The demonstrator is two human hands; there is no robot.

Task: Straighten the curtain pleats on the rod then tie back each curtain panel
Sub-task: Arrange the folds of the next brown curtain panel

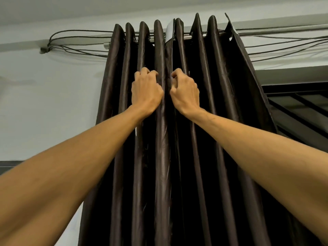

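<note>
Two curtain panels of dark brown, shiny, satin-like cloth hang in the middle of the frame, folded in deep, rounded vertical pleats. The left curtain panel (pixel 124 121) and the right curtain panel (pixel 221 103) meet at the centre. Their tops stand up in narrow arches over a thin metal rod (pixel 189 37) in the upper middle of the frame. At the top centre one corner is turned over and shows a white backing (pixel 170 30).

Both bare forearms reach up from the lower corners. The left hand (pixel 146 91) has its fingers curled over the innermost pleat of the left curtain panel and grips the fold. The right hand (pixel 185 93), just beside it, has its fingers bent round the inner edge of the right curtain panel and holds it. The two hands are near each other but apart.

Behind the rod, several thin dark cables (pixel 76 35) run across the pale smooth wall (pixel 44 103), gathered in a knot at the upper left. At the right edge stands a dark window frame (pixel 298 107).
</note>
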